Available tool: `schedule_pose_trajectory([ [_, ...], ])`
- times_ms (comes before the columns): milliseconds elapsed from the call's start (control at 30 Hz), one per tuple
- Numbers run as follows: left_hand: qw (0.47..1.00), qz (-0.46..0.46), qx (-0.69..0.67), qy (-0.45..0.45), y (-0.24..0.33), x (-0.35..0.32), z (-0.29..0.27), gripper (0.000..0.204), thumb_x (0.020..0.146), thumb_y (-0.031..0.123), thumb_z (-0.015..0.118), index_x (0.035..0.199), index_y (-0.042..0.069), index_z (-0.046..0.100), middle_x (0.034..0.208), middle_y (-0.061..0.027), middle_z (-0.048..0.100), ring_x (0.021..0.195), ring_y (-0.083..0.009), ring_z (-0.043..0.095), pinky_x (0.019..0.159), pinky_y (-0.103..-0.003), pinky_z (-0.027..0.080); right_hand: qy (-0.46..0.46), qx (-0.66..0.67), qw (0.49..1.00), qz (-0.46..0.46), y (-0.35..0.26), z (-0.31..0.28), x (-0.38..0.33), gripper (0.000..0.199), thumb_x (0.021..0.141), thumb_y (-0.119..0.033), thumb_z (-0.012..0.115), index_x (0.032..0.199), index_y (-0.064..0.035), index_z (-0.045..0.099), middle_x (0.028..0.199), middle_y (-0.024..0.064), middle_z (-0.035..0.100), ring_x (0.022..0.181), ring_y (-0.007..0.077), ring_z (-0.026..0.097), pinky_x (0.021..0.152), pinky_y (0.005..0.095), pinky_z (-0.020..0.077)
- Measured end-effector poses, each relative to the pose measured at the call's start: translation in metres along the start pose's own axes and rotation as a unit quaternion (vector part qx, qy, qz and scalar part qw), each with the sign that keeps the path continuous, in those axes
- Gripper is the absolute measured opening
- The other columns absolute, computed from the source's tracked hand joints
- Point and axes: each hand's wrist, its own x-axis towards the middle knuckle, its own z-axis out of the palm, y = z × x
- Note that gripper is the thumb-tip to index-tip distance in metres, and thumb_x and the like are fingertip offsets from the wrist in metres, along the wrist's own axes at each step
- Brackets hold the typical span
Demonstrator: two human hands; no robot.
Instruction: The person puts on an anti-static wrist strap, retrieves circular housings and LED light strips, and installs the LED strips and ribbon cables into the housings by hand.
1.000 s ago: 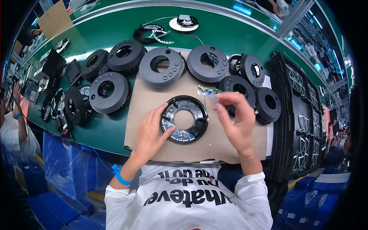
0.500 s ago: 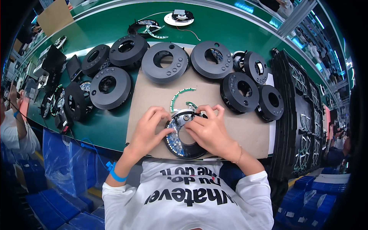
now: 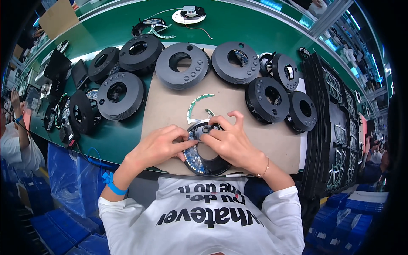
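A black ring-shaped housing (image 3: 217, 170) lies near the bench's front edge, its inside facing up. Along its left side runs a blue curved circuit board (image 3: 194, 161) edged with small LEDs. My left hand (image 3: 163, 146) lies over the left rim, fingers bent together, one fingertip reaching to the ring's inner edge. My right hand (image 3: 231, 143) pinches at the upper inner part of the ring, one finger raised; whatever is in the pinch is hidden. The two hands' fingertips nearly meet. A green-and-white curved LED strip (image 3: 192, 107) lies just beyond the ring.
Several dark grey ring-shaped covers (image 3: 182, 66) arc around the brown work sheet (image 3: 272, 148). Black trays (image 3: 335, 123) with green parts line the right. A white round part (image 3: 188, 17) with a wire lies at the back. At far left is another person's arm (image 3: 23, 136).
My left hand has turned flatter, its fingers drawing together and reaching toward the ring's middle. One finger of my right hand has lifted. The view has shifted slightly.
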Motion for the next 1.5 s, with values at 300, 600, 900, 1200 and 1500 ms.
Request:
schedule_pose_trajectory([
  [300,0.997,0.058,0.043,0.023,-0.009,-0.004,0.009,0.043,0.06,0.013,0.072,0.101,0.007,0.062,0.09,-0.0027,0.056,0.076,-0.016,0.055,0.054,-0.027,0.049,0.049,0.05,0.998,0.007,0.009,0.006,0.001,0.01,0.069,-0.015,0.066,0.078,-0.0117,0.063,0.067,-0.0027,0.06,0.09,0.0158,0.054,0.085,0.0485,0.0283],
  [600,0.989,-0.053,-0.097,0.097,0.004,0.002,0.014,0.029,0.065,0.014,0.073,0.09,0.003,0.064,0.081,-0.0051,0.058,0.066,-0.0165,0.055,0.055,-0.028,0.046,0.087,0.156,0.984,0.011,0.016,0.008,0.0,0.014,0.067,-0.015,0.072,0.077,-0.0118,0.063,0.069,-0.0039,0.061,0.083,0.0146,0.055,0.083,0.0441,0.0304],
  [900,0.944,-0.248,-0.208,0.072,0.018,0.015,0.014,0.011,0.071,0.01,0.069,0.078,0.002,0.065,0.065,-0.0042,0.056,0.056,-0.013,0.048,0.052,-0.026,0.04,0.061,0.131,0.989,-0.015,0.01,0.005,0.0,0.008,0.069,-0.015,0.065,0.074,-0.0115,0.06,0.07,-0.0023,0.056,0.081,0.0141,0.054,0.082,0.0441,0.0314],
  [1200,0.944,-0.275,-0.17,0.062,0.019,0.015,0.011,0.012,0.071,0.008,0.069,0.082,0.004,0.065,0.074,-0.0051,0.059,0.06,-0.0133,0.052,0.053,-0.026,0.041,0.061,0.087,0.993,-0.06,0.015,0.008,0.006,0.002,0.07,-0.011,0.058,0.071,-0.0098,0.057,0.068,-0.0015,0.055,0.071,0.0138,0.052,0.08,0.0393,0.0355],
  [1500,0.923,-0.3,-0.225,0.083,0.024,0.003,0.007,0.037,0.069,0.002,0.07,0.104,0.005,0.059,0.096,-0.0073,0.059,0.082,-0.0157,0.06,0.069,-0.026,0.055,0.056,0.13,0.989,-0.047,0.013,0.013,0.007,0.004,0.069,-0.011,0.055,0.069,-0.0084,0.058,0.062,0.0003,0.054,0.066,0.0145,0.052,0.083,0.039,0.0355],
])
